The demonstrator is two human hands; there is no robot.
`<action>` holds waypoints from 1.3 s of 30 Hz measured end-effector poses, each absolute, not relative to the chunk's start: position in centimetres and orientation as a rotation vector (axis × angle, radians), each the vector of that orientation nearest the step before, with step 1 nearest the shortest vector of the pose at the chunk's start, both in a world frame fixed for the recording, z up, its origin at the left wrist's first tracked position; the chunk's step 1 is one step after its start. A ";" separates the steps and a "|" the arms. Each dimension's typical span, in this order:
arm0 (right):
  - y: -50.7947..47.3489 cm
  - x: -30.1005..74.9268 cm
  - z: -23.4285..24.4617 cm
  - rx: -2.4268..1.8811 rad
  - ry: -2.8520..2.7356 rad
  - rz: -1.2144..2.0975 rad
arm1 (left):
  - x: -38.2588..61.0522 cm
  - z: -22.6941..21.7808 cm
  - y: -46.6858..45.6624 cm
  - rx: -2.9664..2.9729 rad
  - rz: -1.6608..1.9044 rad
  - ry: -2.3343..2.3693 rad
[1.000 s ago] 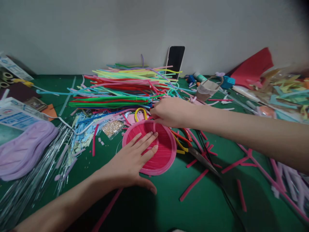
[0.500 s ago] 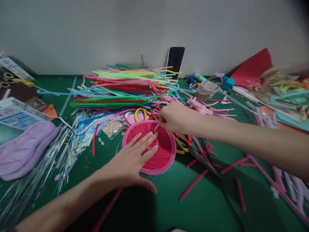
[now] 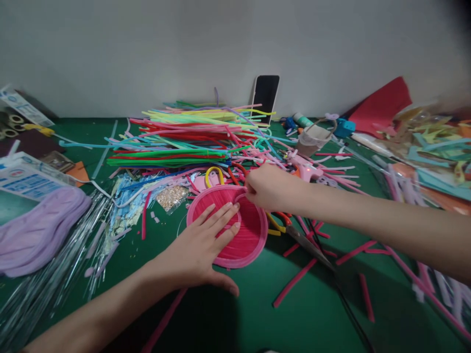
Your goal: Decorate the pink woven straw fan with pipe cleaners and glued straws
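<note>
A round disc (image 3: 253, 240) of dark pink strands with a lighter pink rim lies flat on the green table. My left hand (image 3: 200, 238) rests on it, fingers spread and palm down. At the disc's upper right edge, my right hand (image 3: 263, 184) is closed in a pinch on a light pink pipe cleaner (image 3: 240, 197), which curves over the disc towards my left fingertips. The right fingertips are partly hidden. Scissors with orange and yellow handles (image 3: 305, 242) lie just right of the disc. Yellow scissor handles (image 3: 214, 176) show behind its rim.
Bundles of coloured pipe cleaners (image 3: 184, 132) lie behind the disc, near an upright phone (image 3: 265, 95). A pink glue gun (image 3: 305, 169) and a paper cup (image 3: 312, 139) stand back right. Lilac padded shapes (image 3: 40, 228) are stacked left. Cut pink pieces (image 3: 294, 284) lie front right.
My right hand has shifted slightly right and down along the disc's rim, with the pink strand still in its pinch. My left hand stays flat on the disc.
</note>
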State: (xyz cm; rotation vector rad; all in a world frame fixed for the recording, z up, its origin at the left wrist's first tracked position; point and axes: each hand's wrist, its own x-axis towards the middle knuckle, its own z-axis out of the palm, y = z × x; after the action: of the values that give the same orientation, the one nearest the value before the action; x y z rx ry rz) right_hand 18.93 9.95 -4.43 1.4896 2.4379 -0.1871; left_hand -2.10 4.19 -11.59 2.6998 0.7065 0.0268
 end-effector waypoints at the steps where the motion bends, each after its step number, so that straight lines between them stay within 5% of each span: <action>1: 9.9 18.9 -4.4 1.491 2.431 -0.196 | -2.1 -11.6 4.2 2.704 0.026 0.706; 13: 9.9 19.9 -4.4 1.550 2.436 -0.237 | -2.7 -9.6 4.8 2.512 0.028 0.732; 22: 10.3 21.1 -2.7 1.381 2.573 -0.361 | -5.3 -6.1 5.7 2.069 0.557 1.276; 30: 7.9 22.9 0.3 1.526 2.698 -0.831 | -5.2 -6.9 5.3 2.055 0.454 1.319; 39: 3.6 24.7 -2.4 2.016 2.472 -1.179 | -1.6 -7.5 5.5 1.501 0.760 1.025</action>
State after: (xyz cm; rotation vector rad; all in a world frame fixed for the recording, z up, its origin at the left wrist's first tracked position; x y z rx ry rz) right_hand 24.65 3.63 -2.40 2.0164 2.4722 -1.1789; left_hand -1.58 5.51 -7.49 1.5007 1.0250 0.7599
